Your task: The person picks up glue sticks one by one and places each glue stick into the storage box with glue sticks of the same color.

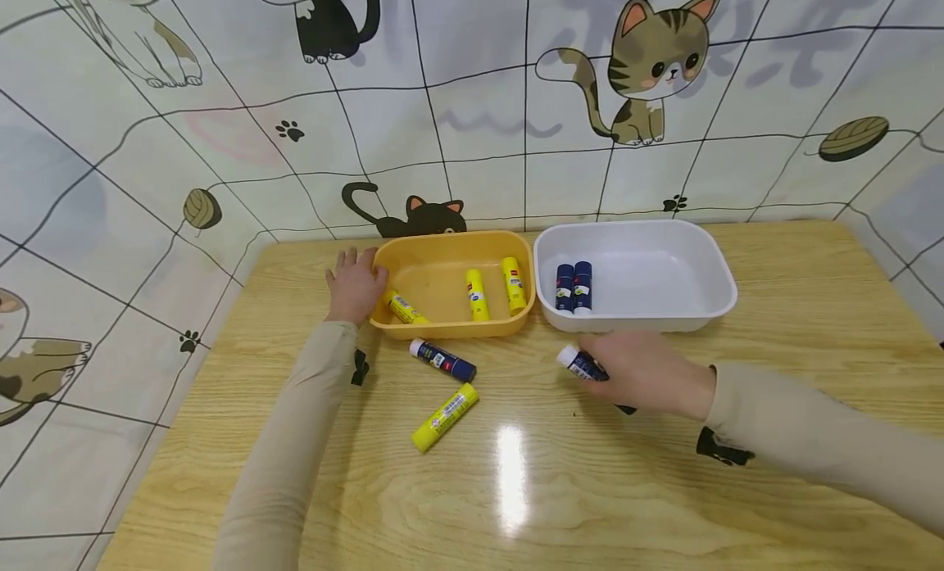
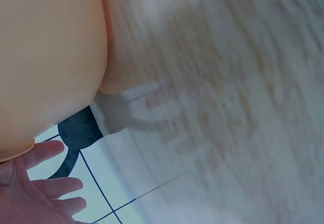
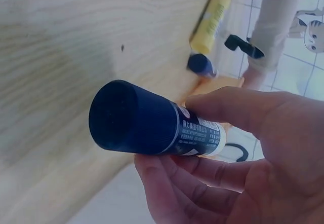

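Note:
My right hand (image 1: 637,370) pinches a dark blue glue stick (image 3: 152,122) between thumb and fingers, just in front of the white tray (image 1: 649,324). Its white end points left in the head view. At the left end of the yellow tray (image 1: 457,332), my left hand (image 1: 354,286) rests against the rim with fingers spread. Several yellow glue sticks, one of them upright-lying at the middle (image 1: 477,295), are in the yellow tray. Two blue glue sticks (image 1: 583,287) lie side by side in the white tray. Another blue glue stick (image 1: 442,360) and a yellow glue stick (image 1: 446,417) lie on the table.
The two trays stand side by side at the back of the wooden table (image 1: 590,489). Behind them rises a white wall covering (image 1: 479,129) with cat drawings and grid lines. A bright reflection shows on the tabletop.

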Motion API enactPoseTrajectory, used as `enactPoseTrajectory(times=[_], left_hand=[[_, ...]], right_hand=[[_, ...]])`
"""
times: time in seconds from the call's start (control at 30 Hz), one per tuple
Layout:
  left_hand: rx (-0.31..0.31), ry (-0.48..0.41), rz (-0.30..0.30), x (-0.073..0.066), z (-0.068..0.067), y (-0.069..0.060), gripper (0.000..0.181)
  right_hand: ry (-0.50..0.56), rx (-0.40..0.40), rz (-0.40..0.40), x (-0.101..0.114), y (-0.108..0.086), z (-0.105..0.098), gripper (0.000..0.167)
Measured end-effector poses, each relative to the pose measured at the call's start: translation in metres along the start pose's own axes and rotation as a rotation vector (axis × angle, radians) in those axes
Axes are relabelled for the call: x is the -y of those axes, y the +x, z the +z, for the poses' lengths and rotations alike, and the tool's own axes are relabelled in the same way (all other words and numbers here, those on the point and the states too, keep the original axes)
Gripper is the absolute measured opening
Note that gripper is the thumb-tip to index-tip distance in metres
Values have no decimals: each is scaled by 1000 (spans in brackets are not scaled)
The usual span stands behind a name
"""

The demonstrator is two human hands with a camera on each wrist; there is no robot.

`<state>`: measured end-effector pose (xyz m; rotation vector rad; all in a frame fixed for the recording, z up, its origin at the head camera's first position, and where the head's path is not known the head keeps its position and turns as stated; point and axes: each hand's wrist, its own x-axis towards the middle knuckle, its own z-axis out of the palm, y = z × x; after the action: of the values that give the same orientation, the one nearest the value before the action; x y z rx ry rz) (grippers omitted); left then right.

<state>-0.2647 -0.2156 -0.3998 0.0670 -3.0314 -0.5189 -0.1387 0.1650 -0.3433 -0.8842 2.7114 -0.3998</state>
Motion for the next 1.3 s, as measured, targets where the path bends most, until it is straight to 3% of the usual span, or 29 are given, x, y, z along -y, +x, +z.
enactPoseTrajectory(times=[0.3, 0.5, 0.77, 1.03, 1.3], left_hand=[[-10, -46, 101, 0, 2, 2, 49], [24, -26, 109, -2, 0, 2, 53], [12, -17, 120, -2, 0, 2, 52], [-7, -33, 116, -1, 0, 4, 52], [-6, -62, 103, -3, 1, 4, 53]], right_hand=[[-53, -91, 46, -5, -12, -20, 24], [-99, -162, 52, -9, -17, -31, 24], [-152, -209, 44, -14, -18, -41, 23], [-229, -297, -127, -32, -9, -52, 26], [-379, -260, -322, -54, 8, -58, 31]])
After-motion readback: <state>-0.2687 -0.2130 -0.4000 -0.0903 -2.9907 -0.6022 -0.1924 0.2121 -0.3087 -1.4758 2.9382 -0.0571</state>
